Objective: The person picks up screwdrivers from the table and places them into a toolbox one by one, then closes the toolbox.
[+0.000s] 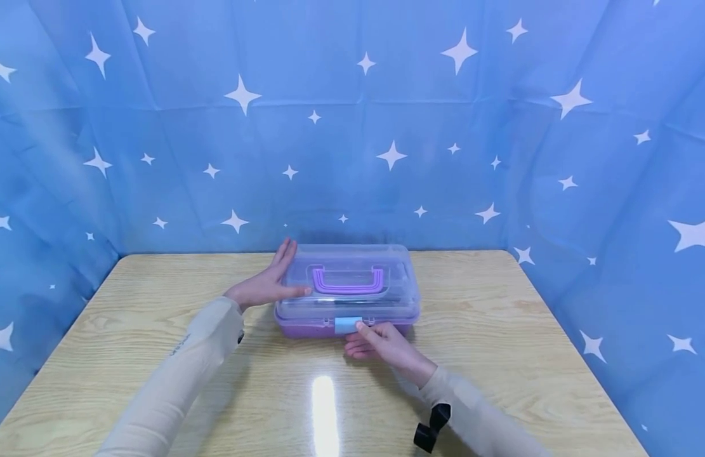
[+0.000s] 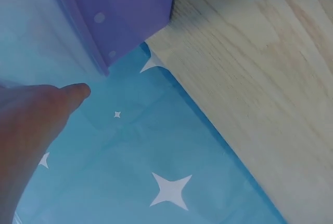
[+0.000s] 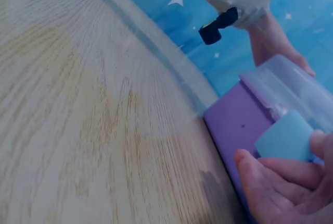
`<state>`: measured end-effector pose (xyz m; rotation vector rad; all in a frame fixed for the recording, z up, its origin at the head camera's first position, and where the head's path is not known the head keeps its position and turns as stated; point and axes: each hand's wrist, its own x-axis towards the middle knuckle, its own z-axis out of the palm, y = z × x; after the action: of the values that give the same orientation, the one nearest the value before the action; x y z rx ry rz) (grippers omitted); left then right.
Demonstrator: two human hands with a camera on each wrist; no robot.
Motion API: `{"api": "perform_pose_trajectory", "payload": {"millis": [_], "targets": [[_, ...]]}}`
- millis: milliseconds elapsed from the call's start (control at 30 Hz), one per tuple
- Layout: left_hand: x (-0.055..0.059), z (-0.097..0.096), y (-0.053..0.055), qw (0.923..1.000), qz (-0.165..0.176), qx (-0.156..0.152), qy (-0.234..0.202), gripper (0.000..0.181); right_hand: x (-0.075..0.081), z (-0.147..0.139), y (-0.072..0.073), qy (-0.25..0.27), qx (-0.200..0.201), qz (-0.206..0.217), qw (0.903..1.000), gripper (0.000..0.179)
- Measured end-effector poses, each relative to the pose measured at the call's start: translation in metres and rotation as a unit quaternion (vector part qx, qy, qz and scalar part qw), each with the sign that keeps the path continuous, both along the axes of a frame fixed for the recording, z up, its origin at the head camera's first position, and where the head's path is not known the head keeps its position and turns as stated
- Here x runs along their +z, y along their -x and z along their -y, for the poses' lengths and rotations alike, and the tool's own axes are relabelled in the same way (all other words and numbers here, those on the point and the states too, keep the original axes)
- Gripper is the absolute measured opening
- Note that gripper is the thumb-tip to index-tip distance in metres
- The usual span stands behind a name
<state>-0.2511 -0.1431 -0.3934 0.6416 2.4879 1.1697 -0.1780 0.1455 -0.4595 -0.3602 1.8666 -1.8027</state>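
A purple plastic storage box (image 1: 312,331) with a see-through lid (image 1: 352,252) stands closed on the table. Its purple carrying handle (image 1: 348,289) lies folded down on the lid. At the front is a light blue latch (image 1: 345,325), which my right hand (image 1: 386,348) pinches at its right end, thumb in front and fingers below; the right wrist view shows the latch (image 3: 285,138) close up. My left hand (image 1: 266,287) rests on the lid's left side, fingers straight toward the back and thumb along the lid. Through the lid, the contents show only as dark, blurred shapes.
The box sits near the back edge of a light wood table (image 1: 478,355). A blue curtain (image 1: 352,139) with white stars hangs behind it and at both sides. A black strap end (image 1: 432,428) hangs from the right sleeve.
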Motion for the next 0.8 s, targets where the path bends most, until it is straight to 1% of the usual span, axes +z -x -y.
{"api": "perform_pose_trajectory", "payload": {"millis": [133, 267, 400, 533, 600, 700, 733, 800], "targets": [[-0.004, 0.002, 0.0, 0.9998, -0.012, 0.013, -0.003, 0.115, -0.002, 0.002, -0.003, -0.005, -0.005, -0.011, 0.9999, 0.052], [-0.008, 0.004, -0.003, 0.9986, -0.02, 0.042, -0.024, 0.114, -0.003, 0.0, -0.005, -0.011, 0.009, -0.036, 0.9992, 0.049], [-0.011, 0.006, -0.005, 0.9964, -0.026, 0.061, -0.052, 0.111, -0.003, -0.011, -0.005, -0.019, 0.033, -0.063, 0.9972, 0.045], [-0.011, 0.013, -0.006, 0.9942, -0.04, 0.08, -0.06, 0.103, 0.0, -0.026, -0.001, -0.029, 0.042, -0.08, 0.9955, 0.044], [-0.011, 0.018, -0.007, 0.9932, -0.041, 0.091, -0.061, 0.096, 0.002, -0.034, -0.001, -0.042, 0.038, -0.077, 0.9954, 0.044], [-0.013, 0.028, -0.009, 0.9918, -0.038, 0.104, -0.063, 0.086, 0.006, -0.05, -0.001, -0.076, 0.034, -0.083, 0.9931, 0.043], [-0.015, 0.032, -0.01, 0.9914, -0.038, 0.108, -0.063, 0.084, 0.007, -0.056, -0.002, -0.089, 0.035, -0.088, 0.9915, 0.042], [-0.019, 0.04, -0.013, 0.991, -0.042, 0.113, -0.058, 0.081, 0.009, -0.07, -0.003, -0.111, 0.042, -0.111, 0.9867, 0.041]]}}
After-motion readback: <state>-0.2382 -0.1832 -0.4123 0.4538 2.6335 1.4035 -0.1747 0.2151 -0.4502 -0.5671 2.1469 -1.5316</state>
